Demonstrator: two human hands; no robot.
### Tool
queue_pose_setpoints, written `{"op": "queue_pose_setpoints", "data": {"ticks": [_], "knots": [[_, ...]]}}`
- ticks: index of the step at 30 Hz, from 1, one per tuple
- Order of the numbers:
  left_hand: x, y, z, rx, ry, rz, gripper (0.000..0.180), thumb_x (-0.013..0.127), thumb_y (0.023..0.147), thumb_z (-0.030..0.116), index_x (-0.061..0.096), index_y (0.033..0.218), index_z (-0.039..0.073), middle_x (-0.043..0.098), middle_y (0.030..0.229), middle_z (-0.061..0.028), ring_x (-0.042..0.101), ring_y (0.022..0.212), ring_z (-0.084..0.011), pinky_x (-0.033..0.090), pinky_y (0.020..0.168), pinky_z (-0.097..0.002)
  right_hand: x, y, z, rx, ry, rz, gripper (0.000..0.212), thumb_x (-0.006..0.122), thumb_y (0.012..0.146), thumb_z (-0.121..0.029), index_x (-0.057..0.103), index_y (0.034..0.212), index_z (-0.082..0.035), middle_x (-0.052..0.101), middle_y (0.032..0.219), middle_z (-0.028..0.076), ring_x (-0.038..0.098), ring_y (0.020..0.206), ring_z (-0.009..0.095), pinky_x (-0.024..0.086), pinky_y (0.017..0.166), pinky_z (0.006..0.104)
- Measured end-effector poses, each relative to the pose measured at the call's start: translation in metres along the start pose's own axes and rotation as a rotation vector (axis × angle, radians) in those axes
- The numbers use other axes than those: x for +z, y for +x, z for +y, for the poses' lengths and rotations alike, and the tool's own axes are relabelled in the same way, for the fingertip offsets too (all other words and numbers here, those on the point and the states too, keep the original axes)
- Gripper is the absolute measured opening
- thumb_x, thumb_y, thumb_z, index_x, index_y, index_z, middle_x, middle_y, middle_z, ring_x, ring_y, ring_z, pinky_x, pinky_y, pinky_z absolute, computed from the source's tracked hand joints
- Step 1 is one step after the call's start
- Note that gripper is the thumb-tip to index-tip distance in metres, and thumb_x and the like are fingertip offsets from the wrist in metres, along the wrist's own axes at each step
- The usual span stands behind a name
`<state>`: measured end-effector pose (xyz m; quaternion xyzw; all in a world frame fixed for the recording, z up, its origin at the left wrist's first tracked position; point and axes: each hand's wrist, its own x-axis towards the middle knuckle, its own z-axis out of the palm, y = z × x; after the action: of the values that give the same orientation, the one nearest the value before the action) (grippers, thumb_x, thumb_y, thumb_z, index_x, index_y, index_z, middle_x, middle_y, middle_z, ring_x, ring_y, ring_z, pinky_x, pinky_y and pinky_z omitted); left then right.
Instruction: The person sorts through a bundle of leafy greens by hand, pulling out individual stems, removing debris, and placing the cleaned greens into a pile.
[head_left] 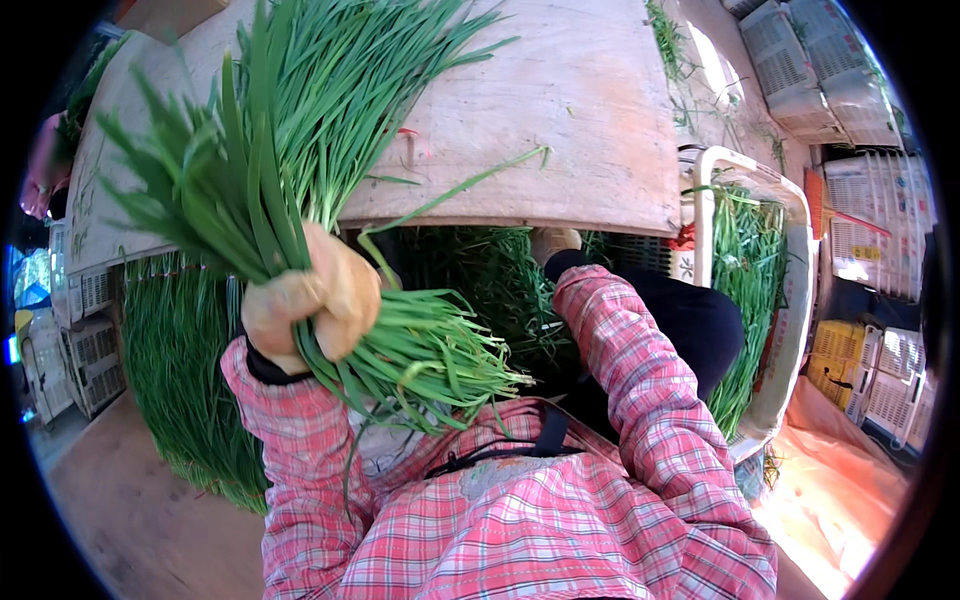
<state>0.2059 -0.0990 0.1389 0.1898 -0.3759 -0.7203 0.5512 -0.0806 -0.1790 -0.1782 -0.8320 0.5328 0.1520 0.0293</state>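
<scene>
My gloved left hand [318, 298] is closed around a thick bunch of garlic chives [425, 350]. The leaf tips fan out to the upper left, and the cut ends point right, over my lap. One long bent chive stalk [465, 187] sticks out of the bunch across the table edge. My gloved right hand [556, 242] is low at the table's front edge, by loose chives [480, 280] below it. Its fingers are mostly hidden, so its grip does not show. Behind the left hand, a pile of chives [345, 95] lies on the wooden table [560, 110].
A white plastic crate [790, 360] with chives stands to my right. On my left hangs a dense row of chives [185, 370]. A small red strip [407, 131] lies on the table. Stacked crates [810, 70] stand at far right, near an orange sheet [840, 470].
</scene>
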Motion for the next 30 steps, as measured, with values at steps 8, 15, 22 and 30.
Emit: {"op": "queue_pose_setpoints", "data": {"ticks": [8, 15, 22, 30], "knots": [[-0.012, 0.021, -0.008, -0.275, 0.143, 0.135, 0.029, 0.065, 0.077, 0.023, 0.053, 0.059, 0.004, 0.056, 0.048, -0.0073, 0.048, 0.039, -0.0185, 0.039, 0.039, -0.0286, 0.011, 0.01, 0.012, 0.149, 0.365, -0.17, 0.035, 0.053, 0.082, -0.031, 0.059, 0.113, -0.016, 0.056, 0.117, 0.012, 0.052, 0.11, 0.029, 0.041, 0.094, 0.0381], [0.004, 0.003, -0.015, -0.166, 0.197, 0.14, 0.021, 0.061, 0.078, 0.019, 0.052, 0.071, 0.001, 0.05, 0.05, -0.007, 0.046, 0.042, -0.0154, 0.036, 0.041, -0.0261, -0.081, -0.062, -0.001, 0.103, 0.806, -0.162, 0.025, 0.064, 0.074, -0.029, 0.071, 0.091, -0.012, 0.067, 0.081, 0.011, 0.065, 0.075, 0.023, 0.05, 0.073, 0.0342], [0.0, -0.068, -0.044, -0.105, 0.037, 0.308, 0.024, 0.054, 0.086, 0.023, 0.053, 0.086, -0.001, 0.05, 0.052, -0.0031, 0.047, 0.046, -0.0144, 0.036, 0.046, -0.0268, -0.183, -0.173, -0.013, 0.07, 1.641, -0.076, 0.022, 0.057, 0.089, -0.02, 0.067, 0.096, -0.002, 0.056, 0.057, -0.002, 0.044, 0.048, 0.003, 0.033, 0.044, 0.0181], [-0.005, -0.076, -0.075, 0.009, -0.006, 0.397, 0.025, 0.055, 0.086, 0.021, 0.059, 0.088, -0.004, 0.055, 0.057, -0.006, 0.05, 0.047, -0.0153, 0.039, 0.043, -0.0268, -0.24, -0.242, -0.01, 0.008, 1.723, 0.174, 0.023, 0.05, 0.092, -0.014, 0.059, 0.106, 0.002, 0.059, 0.063, 0.004, 0.042, 0.046, 0.004, 0.033, 0.043, 0.0168]]}}
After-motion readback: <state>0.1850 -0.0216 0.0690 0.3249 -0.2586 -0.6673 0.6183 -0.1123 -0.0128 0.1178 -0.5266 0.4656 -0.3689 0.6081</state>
